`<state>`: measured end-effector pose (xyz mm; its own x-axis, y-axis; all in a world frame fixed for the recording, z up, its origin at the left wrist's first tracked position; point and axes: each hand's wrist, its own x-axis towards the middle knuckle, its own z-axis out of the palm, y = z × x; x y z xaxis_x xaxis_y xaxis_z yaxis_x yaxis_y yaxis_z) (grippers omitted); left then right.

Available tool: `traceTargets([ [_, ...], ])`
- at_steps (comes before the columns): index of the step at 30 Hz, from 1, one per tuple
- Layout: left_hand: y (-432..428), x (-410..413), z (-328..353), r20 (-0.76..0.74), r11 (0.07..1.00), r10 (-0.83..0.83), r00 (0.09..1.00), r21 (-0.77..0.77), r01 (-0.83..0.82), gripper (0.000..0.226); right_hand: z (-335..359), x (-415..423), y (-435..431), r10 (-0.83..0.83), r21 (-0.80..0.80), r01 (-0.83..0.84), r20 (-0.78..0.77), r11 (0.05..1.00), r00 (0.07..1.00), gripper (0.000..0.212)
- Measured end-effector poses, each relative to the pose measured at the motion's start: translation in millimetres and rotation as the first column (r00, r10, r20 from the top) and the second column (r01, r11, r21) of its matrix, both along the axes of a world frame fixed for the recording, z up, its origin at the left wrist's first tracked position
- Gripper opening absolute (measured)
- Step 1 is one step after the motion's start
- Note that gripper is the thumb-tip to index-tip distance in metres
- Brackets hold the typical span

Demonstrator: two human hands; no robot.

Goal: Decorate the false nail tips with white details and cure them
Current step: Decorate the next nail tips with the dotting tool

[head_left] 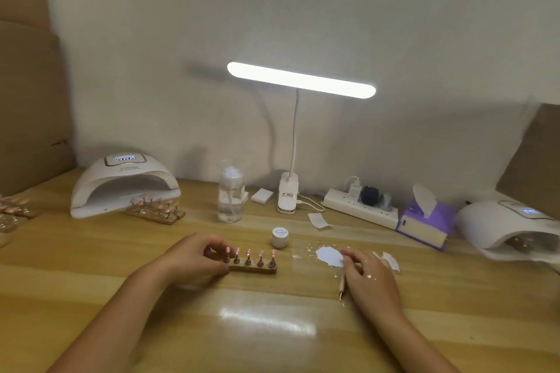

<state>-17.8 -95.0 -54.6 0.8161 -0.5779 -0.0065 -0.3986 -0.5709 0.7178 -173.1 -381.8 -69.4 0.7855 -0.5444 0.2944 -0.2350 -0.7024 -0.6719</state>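
A small wooden holder (253, 269) with several pink false nail tips (248, 253) on metal stands sits on the table in front of me. My left hand (194, 257) grips its left end, fingers curled round the leftmost stand. My right hand (368, 274) holds a thin nail-art brush (341, 287), its tip end pointing toward me, beside a smear of white gel (329, 256) on the table. A closed white gel jar (279, 237) stands between and behind my hands.
A white curing lamp (122, 183) stands at the back left with two more nail holders (157, 210) at its mouth. A second curing lamp (512, 228) is at the right. A spray bottle (231, 194), desk lamp (300, 80), power strip (360, 210) and purple tissue box (424, 221) line the back.
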Motion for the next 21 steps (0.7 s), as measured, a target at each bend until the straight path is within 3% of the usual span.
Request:
traceTargets([
  [4,-4,-6,2,0.076,0.999,0.046,0.996,-0.005,-0.045,0.023,2,-5,-2,-0.116,0.128,0.099,0.131,0.987,0.985,0.02],
  [9,-20,-17,3,0.095,0.993,0.036,0.995,-0.116,-0.025,0.025,-1,-2,-1,-0.115,0.007,0.115,-0.031,0.993,0.993,0.022],
  [13,-36,-29,5,0.134,0.975,0.039,0.99,-0.224,-0.008,0.025,8,-6,2,-0.174,0.126,0.152,0.179,0.98,0.968,0.027],
  [15,-43,-35,6,0.156,0.972,0.021,0.988,-0.236,0.017,0.025,12,-14,5,-0.009,0.034,0.003,0.193,0.999,0.981,0.032],
  [17,-51,-42,7,0.158,0.968,-0.008,0.987,-0.246,0.047,0.024,16,-25,9,0.2,-0.074,-0.193,0.095,0.978,0.975,0.041],
  [21,-69,-57,11,0.144,0.946,-0.095,0.985,-0.294,0.135,0.027,30,-37,3,0.334,-0.091,-0.332,0.015,0.939,0.942,0.037],
])
